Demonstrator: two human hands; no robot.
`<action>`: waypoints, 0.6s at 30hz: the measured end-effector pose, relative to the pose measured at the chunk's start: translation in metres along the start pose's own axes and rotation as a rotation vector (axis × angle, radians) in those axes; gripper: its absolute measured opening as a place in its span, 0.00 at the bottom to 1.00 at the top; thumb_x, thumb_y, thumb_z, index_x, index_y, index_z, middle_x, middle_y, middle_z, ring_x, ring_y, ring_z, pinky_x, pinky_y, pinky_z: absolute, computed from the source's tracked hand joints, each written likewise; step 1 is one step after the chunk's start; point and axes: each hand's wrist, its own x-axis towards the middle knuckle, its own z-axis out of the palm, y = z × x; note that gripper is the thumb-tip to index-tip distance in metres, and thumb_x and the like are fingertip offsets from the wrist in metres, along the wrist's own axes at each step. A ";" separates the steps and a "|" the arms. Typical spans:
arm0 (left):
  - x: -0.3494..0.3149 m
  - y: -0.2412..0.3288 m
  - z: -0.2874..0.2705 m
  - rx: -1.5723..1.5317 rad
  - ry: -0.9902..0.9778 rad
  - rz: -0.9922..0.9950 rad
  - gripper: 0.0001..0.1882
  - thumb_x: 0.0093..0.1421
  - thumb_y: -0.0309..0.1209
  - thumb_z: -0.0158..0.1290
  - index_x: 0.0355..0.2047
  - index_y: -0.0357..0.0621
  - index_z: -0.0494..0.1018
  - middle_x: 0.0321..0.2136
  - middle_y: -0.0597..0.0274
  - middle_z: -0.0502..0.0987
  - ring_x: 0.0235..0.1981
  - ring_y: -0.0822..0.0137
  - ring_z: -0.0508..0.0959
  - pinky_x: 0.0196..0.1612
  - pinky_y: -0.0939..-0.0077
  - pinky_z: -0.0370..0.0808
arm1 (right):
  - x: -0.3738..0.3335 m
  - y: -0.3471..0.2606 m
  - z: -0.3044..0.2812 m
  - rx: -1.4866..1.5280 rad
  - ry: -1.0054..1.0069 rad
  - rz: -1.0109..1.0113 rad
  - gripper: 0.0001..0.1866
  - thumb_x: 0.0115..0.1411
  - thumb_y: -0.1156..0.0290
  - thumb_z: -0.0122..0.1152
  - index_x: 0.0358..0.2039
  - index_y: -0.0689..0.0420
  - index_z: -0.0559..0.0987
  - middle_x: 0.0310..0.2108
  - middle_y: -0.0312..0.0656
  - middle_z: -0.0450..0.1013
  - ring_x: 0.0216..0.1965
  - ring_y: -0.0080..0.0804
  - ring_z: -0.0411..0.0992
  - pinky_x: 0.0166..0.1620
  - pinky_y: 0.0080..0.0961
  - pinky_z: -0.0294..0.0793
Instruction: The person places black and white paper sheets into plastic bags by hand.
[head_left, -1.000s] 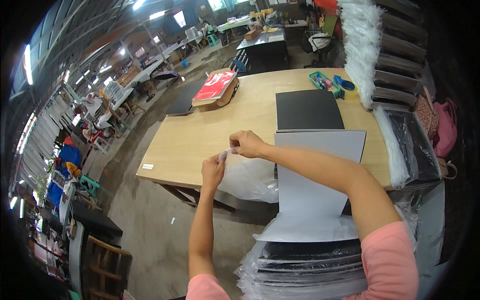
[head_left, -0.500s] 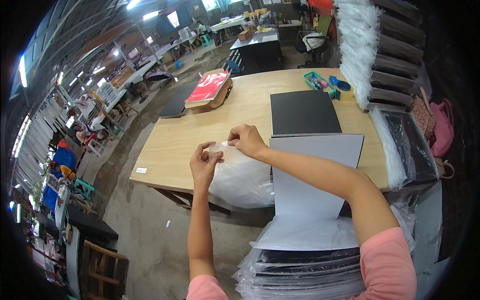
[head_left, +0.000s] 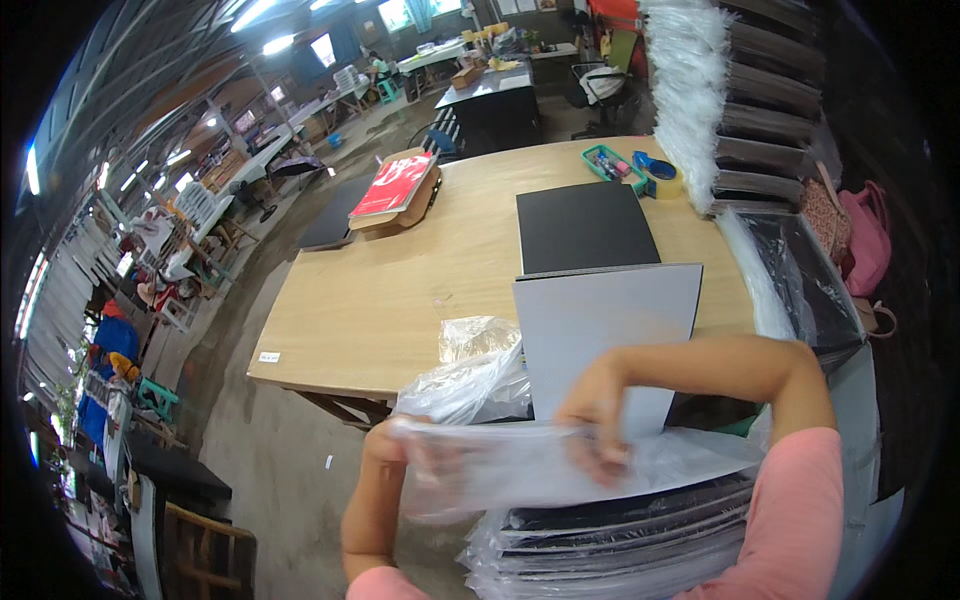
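A clear plastic bag stretches across the front, smeared by motion. At its left end my left hand is closed on the edge, its fingers partly behind the film. My right hand bends down over the bag's middle; blur hides whether its fingers grip the film or only touch it. Behind that hand a white board with a dark edge stands upright. Beneath the bag lies a stack of dark panels in clear plastic. More crumpled clear plastic hangs over the table's front edge, left of the board.
On the wooden table lie a black panel, a red-and-white packet, a green tray of small items and a tape roll. A tall stack of plastic-wrapped panels rises at the right.
Both hands have come down and nearer from above the table; the right has moved right, in front of the board. The film between them is now stretched wide over the stack.
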 end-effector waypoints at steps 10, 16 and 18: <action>0.110 -0.015 0.094 -0.304 -0.201 0.289 0.17 0.61 0.44 0.48 0.41 0.45 0.71 0.37 0.57 0.74 0.28 0.68 0.74 0.35 0.71 0.72 | -0.078 0.079 0.137 0.743 1.048 -0.578 0.18 0.59 0.59 0.57 0.27 0.64 0.74 0.23 0.44 0.70 0.17 0.37 0.73 0.22 0.29 0.76; 0.131 -0.034 0.090 -0.695 0.105 0.551 0.19 0.57 0.37 0.53 0.48 0.48 0.69 0.31 0.59 0.71 0.25 0.70 0.73 0.29 0.70 0.71 | -0.067 0.096 0.137 0.336 0.533 -0.763 0.30 0.50 0.54 0.67 0.37 0.74 0.76 0.28 0.52 0.74 0.32 0.37 0.74 0.26 0.26 0.74; 0.124 -0.033 0.082 -0.600 0.128 0.491 0.21 0.56 0.35 0.54 0.50 0.49 0.68 0.29 0.60 0.69 0.24 0.70 0.72 0.27 0.70 0.70 | -0.070 0.081 0.134 -0.007 0.622 -0.807 0.27 0.48 0.59 0.69 0.35 0.74 0.77 0.29 0.52 0.75 0.30 0.37 0.74 0.29 0.27 0.74</action>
